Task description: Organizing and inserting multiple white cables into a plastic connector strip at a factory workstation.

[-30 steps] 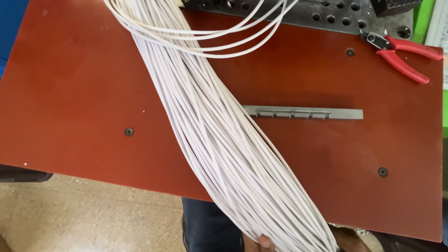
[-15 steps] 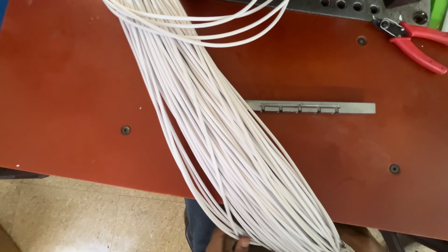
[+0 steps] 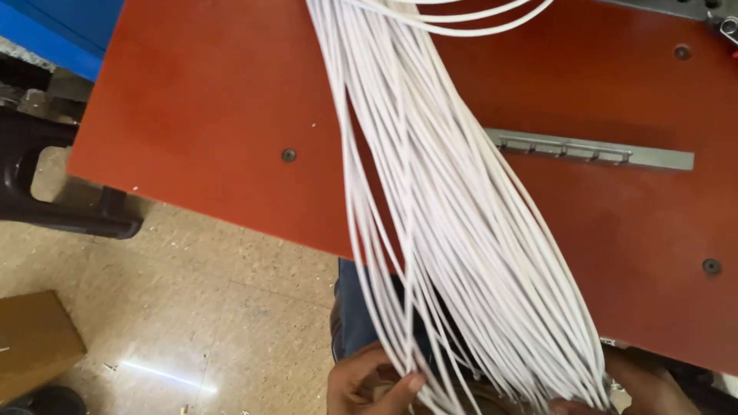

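From my head camera, a thick bundle of thin white plastic-coated wires point(image 3: 453, 207) runs from the top centre of the frame down to the lower right, lying across a reddish-brown flat board point(image 3: 200, 115). At the bottom centre my left hand point(image 3: 369, 384) touches the loose strands at the bundle's lower end, fingers curled; I cannot tell whether they clamp any. My right hand point(image 3: 646, 388) sits at the bottom right under the wire ends, mostly hidden, its grip unclear. A grey metal strip point(image 3: 592, 150) lies on the board at right.
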